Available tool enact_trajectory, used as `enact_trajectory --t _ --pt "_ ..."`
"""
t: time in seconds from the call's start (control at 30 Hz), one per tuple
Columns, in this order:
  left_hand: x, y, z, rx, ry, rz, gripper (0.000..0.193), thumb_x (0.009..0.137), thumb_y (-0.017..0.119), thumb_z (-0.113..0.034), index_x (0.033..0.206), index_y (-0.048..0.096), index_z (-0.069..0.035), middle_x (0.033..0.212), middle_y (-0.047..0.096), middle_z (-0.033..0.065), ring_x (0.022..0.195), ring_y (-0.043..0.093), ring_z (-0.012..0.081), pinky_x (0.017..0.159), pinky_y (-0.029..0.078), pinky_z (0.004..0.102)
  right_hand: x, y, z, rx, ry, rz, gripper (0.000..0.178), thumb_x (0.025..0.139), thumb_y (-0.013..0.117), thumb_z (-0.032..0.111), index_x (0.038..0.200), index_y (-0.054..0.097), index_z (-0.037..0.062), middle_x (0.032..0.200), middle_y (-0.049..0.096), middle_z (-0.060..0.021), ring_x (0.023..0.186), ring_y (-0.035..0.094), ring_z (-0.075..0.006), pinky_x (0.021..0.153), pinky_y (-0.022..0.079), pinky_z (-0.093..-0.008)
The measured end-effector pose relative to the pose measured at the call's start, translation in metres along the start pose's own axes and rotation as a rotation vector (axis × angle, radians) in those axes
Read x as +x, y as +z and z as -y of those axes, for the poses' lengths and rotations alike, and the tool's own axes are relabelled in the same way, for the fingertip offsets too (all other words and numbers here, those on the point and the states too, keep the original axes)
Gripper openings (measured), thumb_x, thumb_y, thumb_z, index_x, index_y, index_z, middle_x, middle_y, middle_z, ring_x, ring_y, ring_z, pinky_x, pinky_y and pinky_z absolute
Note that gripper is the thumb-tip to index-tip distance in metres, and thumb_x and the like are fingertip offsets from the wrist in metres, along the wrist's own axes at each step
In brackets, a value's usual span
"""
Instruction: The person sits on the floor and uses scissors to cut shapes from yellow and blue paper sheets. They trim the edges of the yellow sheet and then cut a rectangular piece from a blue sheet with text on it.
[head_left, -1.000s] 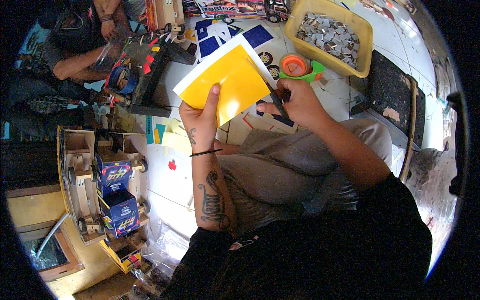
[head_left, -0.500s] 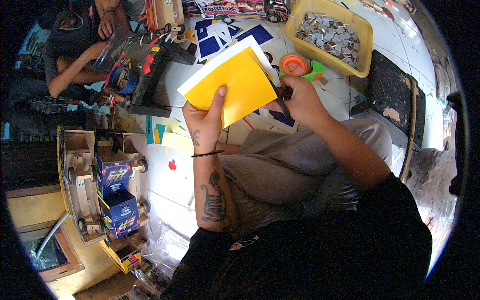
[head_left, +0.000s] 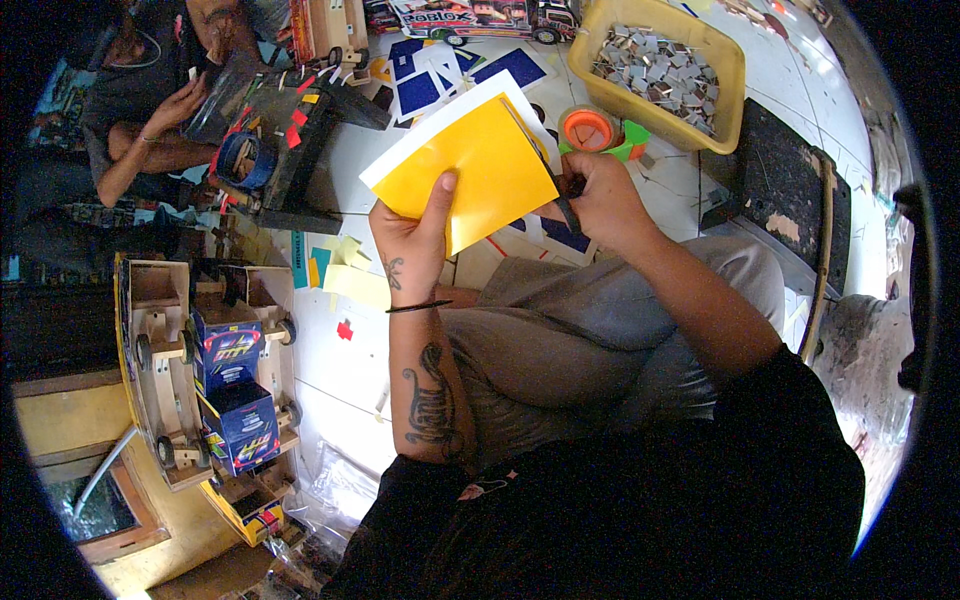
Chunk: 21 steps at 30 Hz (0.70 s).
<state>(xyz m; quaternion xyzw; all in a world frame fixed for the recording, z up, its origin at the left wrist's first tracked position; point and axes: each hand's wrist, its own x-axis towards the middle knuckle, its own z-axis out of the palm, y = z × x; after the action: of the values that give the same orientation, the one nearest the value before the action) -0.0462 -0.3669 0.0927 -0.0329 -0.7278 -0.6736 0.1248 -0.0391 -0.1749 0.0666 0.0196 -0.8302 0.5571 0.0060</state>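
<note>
My left hand [head_left: 415,235] grips the lower left part of a yellow sheet [head_left: 475,170], its thumb flat on the yellow face. A white margin [head_left: 440,125] shows along the sheet's top and left. At the right edge my right hand [head_left: 605,195] is closed on dark-handled scissors [head_left: 570,210]. Their blades lie along that edge, and a narrow strip stands slightly apart from the sheet there. The fingers of my left hand behind the sheet are hidden.
Beyond the sheet lie blue and white cut pieces [head_left: 418,92] and an orange tape roll [head_left: 587,130]. A yellow basin [head_left: 735,100] holds many small grey squares. Wooden toy trucks [head_left: 165,350] stand at left. A co-worker's hand [head_left: 180,105] is near a dark low bench [head_left: 335,110].
The sheet and both my hands have shifted very slightly to the right. The scissors' blades look closer together along the edge. At far left, the co-worker's hand has lifted, holding a small pale piece.
</note>
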Motion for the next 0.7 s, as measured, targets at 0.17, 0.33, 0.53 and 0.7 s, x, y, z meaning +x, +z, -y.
enact_trajectory --t 0.17,0.33,0.53,0.7 --pt "-0.0002 -0.0009 -0.0010 0.030 0.003 0.005 0.024 0.078 0.066 -0.012 0.094 0.059 0.004 0.085 0.064 0.0094 0.075 0.061 0.0125 0.068 0.048 0.0239 0.0014 -0.0015 0.0005 -0.072 0.023 0.012 0.042 0.055 0.079 0.034 0.062 0.055 0.0006 0.056 0.054 -0.0106 0.051 0.052 -0.0209 0.050 0.041 -0.0335" --pt "0.0005 -0.0009 -0.0006 0.023 -0.012 0.003 0.024 0.078 0.066 -0.012 0.094 0.059 0.005 0.086 0.064 0.0098 0.075 0.061 0.0127 0.068 0.048 0.0240 0.0008 -0.0024 0.0009 -0.068 0.026 0.020 0.040 0.055 0.079 0.031 0.062 0.054 0.0008 0.056 0.054 -0.0110 0.052 0.052 -0.0222 0.051 0.041 -0.0337" --pt "-0.0007 0.0009 -0.0008 0.016 -0.016 0.007 0.024 0.078 0.066 -0.012 0.095 0.059 0.005 0.086 0.064 0.0099 0.076 0.061 0.0129 0.068 0.048 0.0240 0.0017 -0.0010 -0.0016 -0.047 0.003 -0.011 0.037 0.055 0.078 0.028 0.063 0.054 0.0006 0.057 0.054 -0.0111 0.052 0.053 -0.0223 0.051 0.041 -0.0337" --pt "-0.0012 0.0014 -0.0015 0.011 -0.019 0.007 0.024 0.078 0.066 -0.012 0.095 0.059 0.005 0.087 0.064 0.0098 0.076 0.061 0.0128 0.068 0.048 0.0242 0.0019 -0.0001 -0.0019 -0.014 0.041 0.015 0.036 0.055 0.078 0.026 0.063 0.054 0.0009 0.056 0.054 -0.0106 0.052 0.053 -0.0214 0.051 0.041 -0.0333"
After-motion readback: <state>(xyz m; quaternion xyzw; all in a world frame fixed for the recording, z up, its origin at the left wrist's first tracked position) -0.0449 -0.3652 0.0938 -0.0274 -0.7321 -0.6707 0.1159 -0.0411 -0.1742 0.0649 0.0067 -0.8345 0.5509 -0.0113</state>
